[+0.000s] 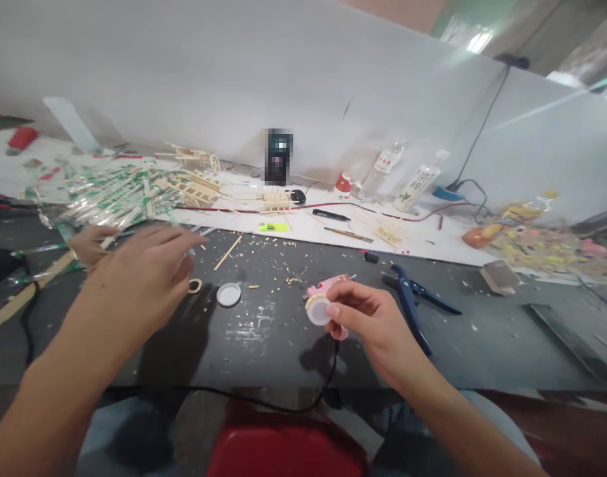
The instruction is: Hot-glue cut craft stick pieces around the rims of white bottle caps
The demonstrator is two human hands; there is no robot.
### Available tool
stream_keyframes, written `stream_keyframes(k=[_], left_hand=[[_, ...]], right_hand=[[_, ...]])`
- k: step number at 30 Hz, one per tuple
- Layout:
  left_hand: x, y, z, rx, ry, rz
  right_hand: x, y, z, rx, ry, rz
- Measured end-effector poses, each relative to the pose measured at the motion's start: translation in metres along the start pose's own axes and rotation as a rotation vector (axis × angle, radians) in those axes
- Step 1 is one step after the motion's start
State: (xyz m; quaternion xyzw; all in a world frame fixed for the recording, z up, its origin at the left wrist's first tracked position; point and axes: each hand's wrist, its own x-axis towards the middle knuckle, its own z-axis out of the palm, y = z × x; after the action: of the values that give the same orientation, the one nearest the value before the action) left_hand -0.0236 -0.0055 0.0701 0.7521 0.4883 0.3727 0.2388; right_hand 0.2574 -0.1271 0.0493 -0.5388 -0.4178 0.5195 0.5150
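Pinched between the thumb and fingers of my right hand (pixel 366 315) is a small white round cap (pixel 318 310), with pale wooden pieces along its upper rim. Behind that hand lies a pink glue gun (pixel 328 285), partly hidden, its black cord running down off the table edge. My left hand (pixel 139 265) is raised over the table's left side, smeared by motion, and its grip is unclear. Near its fingers are a small wooden ring (pixel 195 286) and a second white round cap (pixel 228 295), which lies on the dark mat.
Wrapped wooden sticks (pixel 114 195) are heaped at the back left, beside small wooden models (pixel 199 189). Blue-handled pliers (pixel 413 305) lie to the right. Two bottles (pixel 417 182) stand by the wall. Wood scraps litter the mat; a red stool (pixel 288 450) is below.
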Motion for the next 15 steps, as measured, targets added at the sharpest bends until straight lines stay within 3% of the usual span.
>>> stream_keyframes(k=[4, 8, 11, 15], left_hand=[[0.018, 0.009, -0.008, 0.135, 0.031, 0.059], [0.045, 0.019, -0.002, 0.019, -0.079, 0.168], [0.065, 0.013, 0.015, -0.151, -0.106, 0.133], [0.079, -0.013, 0.040, -0.504, -0.037, -0.054]], right_hand=[[0.005, -0.006, -0.001, -0.012, 0.006, 0.041], [0.008, -0.012, 0.002, -0.054, -0.025, 0.032], [0.010, -0.012, 0.004, -0.063, -0.059, 0.043], [0.010, -0.011, 0.002, -0.070, -0.065, 0.031]])
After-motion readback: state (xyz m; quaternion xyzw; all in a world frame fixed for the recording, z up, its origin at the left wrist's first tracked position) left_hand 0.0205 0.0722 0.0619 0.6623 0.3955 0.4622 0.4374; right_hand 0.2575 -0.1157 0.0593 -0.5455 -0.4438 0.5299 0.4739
